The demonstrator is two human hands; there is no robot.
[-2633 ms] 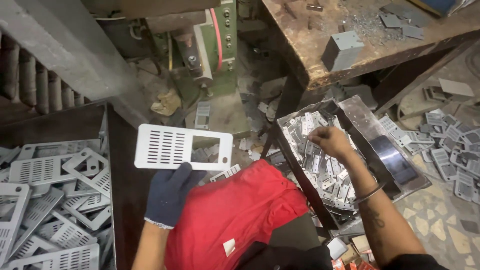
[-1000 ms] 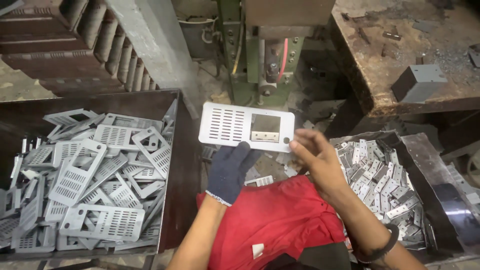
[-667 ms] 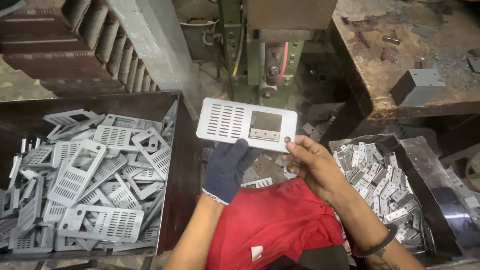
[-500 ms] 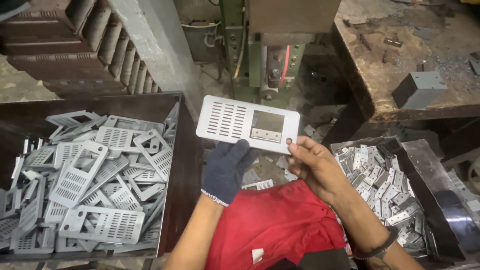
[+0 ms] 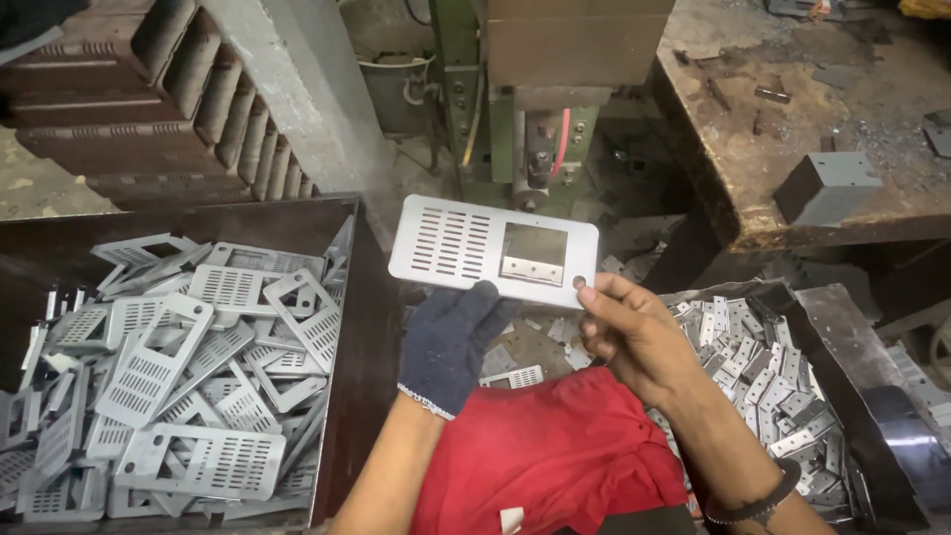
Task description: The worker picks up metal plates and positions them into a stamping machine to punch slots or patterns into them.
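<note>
Gloved left hand [image 5: 451, 342] and bare right hand [image 5: 629, 332] both grip slotted metal plate [image 5: 492, 249], held level above red cloth [image 5: 550, 456]; bin of matching plates [image 5: 178, 367] left; tray of small brackets [image 5: 773, 386] right

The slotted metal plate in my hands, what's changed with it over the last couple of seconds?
The right hand came out of the tray of small metal pieces, set a small hinge-like piece into the window of the slotted plate, and now pinches the plate's right corner. The plate moved up toward the green press. The gloved left hand kept holding it from below; the bin of plates is unchanged.
</note>
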